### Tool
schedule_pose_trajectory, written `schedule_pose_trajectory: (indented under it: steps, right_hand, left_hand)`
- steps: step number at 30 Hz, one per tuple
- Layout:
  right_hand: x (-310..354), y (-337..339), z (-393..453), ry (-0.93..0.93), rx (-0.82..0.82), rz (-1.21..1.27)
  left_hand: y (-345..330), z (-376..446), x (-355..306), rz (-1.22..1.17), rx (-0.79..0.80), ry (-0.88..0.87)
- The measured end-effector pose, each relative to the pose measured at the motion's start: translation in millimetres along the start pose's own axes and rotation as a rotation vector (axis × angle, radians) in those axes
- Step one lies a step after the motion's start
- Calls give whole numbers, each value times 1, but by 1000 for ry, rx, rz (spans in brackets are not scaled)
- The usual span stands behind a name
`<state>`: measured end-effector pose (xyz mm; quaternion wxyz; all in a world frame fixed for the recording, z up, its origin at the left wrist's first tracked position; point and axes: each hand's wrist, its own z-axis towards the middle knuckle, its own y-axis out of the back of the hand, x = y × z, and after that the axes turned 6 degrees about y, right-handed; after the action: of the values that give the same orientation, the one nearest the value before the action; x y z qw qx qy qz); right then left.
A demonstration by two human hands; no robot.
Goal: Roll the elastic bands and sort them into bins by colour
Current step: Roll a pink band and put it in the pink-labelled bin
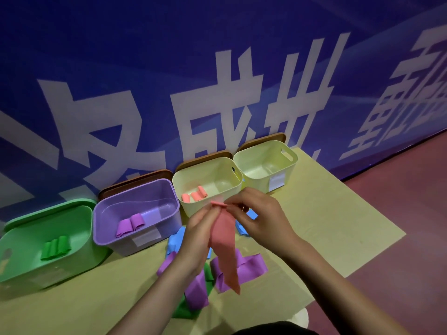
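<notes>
A pink elastic band [225, 247] hangs down in the air above the table, its top end pinched by both hands. My left hand [198, 238] and my right hand [261, 216] hold that top end together. Under them lies a loose pile of purple bands [242, 267], blue bands [175, 240] and green bands [181, 310]. Four bins stand in a row: a green bin [48, 269] with green rolls, a purple bin [135, 206] with purple rolls, a cream bin [205, 175] with pink rolls [194, 196], and a second cream bin [266, 153] with nothing visible inside.
The bins sit at the back of a yellow-green table [326, 226], against a blue wall banner [217, 68] with large white characters. Brown lids [135, 181] lean behind the bins. Red floor [399, 238] lies to the right beyond the table edge.
</notes>
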<state>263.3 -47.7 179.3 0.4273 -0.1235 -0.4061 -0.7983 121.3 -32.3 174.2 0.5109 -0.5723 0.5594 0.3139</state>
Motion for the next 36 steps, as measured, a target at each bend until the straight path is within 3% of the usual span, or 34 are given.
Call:
schedule_pose_trajectory:
  steps: [5, 8, 11, 16, 18, 25, 32, 36]
  right_hand:
    - [-10, 10, 4, 208, 145, -224]
    - [-11, 13, 6, 243, 221, -243]
    - [-9, 12, 7, 123, 216, -137]
    - [9, 0, 7, -432, 66, 263]
    - [14, -3, 9, -529, 40, 365]
    - [19, -2, 10, -530, -7, 493]
    - [16, -2, 2, -506, -62, 615]
    - [15, -4, 4, -507, -94, 644]
  left_hand:
    - [1, 2, -9, -93, 87, 115]
    - [4, 3, -8, -19, 74, 47]
    - [7, 4, -3, 48, 2, -59]
    - [10, -1, -5, 233, -28, -205]
    - [13, 0, -4, 317, -35, -260]
    - [15, 0, -4, 467, -69, -421]
    - [16, 0, -5, 553, 50, -543]
    - [14, -1, -9, 419, 71, -432]
